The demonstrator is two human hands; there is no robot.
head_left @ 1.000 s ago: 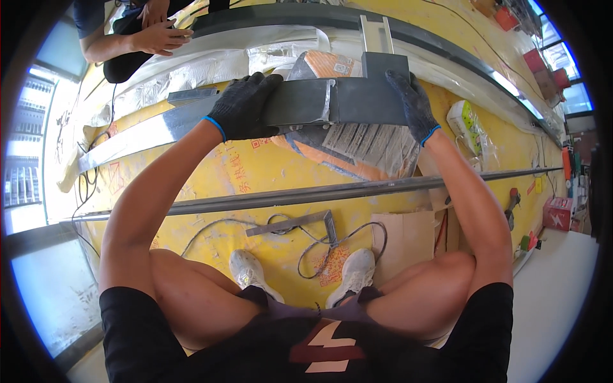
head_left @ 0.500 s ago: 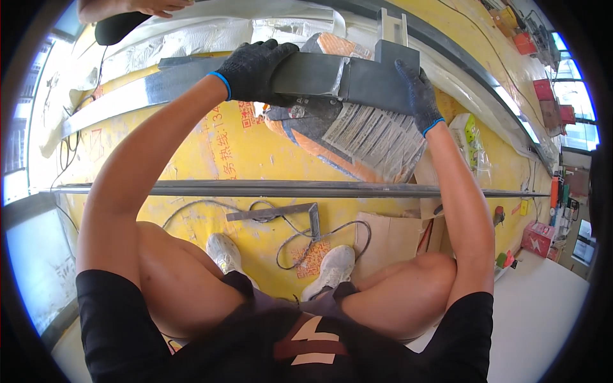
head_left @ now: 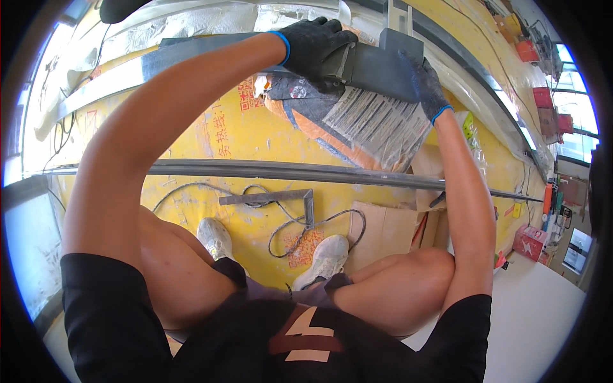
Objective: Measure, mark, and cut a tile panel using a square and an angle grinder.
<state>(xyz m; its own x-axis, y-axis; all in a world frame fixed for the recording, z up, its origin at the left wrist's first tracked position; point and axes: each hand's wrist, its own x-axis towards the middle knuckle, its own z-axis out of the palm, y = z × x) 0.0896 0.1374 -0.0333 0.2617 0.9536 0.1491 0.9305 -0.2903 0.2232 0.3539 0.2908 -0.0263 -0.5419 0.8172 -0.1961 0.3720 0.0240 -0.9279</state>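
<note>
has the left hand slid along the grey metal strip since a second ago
Yes. The left hand has moved right along the grey metal strip, closer to the right hand and now above the orange-grey sack.

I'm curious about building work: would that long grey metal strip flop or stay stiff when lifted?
Probably fairly stiff: the long grey metal strip stays straight between the gloved left hand and right hand. Likely light for its length. Its edges may be sharp.

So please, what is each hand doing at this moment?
Left hand: closed, gripping the grey metal strip.
Right hand: closed on the same strip, further to the right.
</note>
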